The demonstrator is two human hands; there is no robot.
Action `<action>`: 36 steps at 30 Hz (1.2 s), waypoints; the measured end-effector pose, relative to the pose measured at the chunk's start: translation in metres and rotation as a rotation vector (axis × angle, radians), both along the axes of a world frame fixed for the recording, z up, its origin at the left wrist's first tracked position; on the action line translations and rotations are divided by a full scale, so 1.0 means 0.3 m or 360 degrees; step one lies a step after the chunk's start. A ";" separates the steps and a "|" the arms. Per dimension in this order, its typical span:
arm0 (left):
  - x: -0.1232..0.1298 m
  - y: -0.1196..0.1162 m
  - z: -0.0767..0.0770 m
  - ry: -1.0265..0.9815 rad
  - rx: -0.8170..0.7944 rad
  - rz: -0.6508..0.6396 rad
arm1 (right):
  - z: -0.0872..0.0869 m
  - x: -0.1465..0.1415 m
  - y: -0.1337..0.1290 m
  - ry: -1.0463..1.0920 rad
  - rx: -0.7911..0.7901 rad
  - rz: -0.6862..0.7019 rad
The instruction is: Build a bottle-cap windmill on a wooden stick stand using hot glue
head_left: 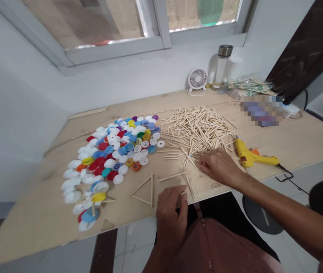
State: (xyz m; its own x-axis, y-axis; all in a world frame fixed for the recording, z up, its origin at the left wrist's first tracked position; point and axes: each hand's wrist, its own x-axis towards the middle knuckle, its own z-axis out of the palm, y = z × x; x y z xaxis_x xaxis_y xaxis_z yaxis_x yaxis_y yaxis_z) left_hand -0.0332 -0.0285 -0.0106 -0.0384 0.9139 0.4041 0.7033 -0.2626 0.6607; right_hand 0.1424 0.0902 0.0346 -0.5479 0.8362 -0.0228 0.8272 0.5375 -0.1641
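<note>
My left hand [171, 212] is at the table's front edge, fingers curled and thumb close to the index finger. Anything between them is too small to make out. Just beyond it lie two thin wooden sticks [189, 185] meeting at a corner. To its left is a triangle of wooden sticks [152, 189], flat on the table. My right hand [218, 167] is at the near edge of a big pile of short wooden sticks [198, 127]. Its fingers are bent downward and closed, their tips partly hidden. A yellow glue gun [254, 153] lies right of that hand.
Many coloured bottle caps [113, 151] cover the table's left part, some stacked with sticks near the front. Along the back stand a small white fan [197, 79], a glass bottle [221, 68] and bagged sticks [249, 86]. The glue gun's cord [288, 173] hangs over the front edge.
</note>
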 end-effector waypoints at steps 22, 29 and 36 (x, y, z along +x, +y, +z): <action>-0.029 -0.044 0.124 -0.0403 -0.0046 0.0019 | 0.088 0.090 -0.228 0.0869 0.0065 -0.0201; 0.036 -0.060 0.167 -0.1089 -0.0579 -0.0045 | 0.058 0.018 -0.359 0.0833 0.0196 0.0104; 0.044 -0.044 0.169 -0.1458 -0.0742 -0.0047 | 0.006 0.027 -0.384 0.0976 -0.0032 -0.0038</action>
State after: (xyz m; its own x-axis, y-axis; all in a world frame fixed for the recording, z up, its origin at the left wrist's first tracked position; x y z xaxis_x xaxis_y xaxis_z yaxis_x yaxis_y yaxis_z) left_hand -0.0200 -0.0415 0.0401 -0.1285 0.9780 -0.1643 -0.1244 0.1484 0.9811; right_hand 0.1506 -0.0250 0.0363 -0.4475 0.8510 0.2749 0.5903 0.5120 -0.6240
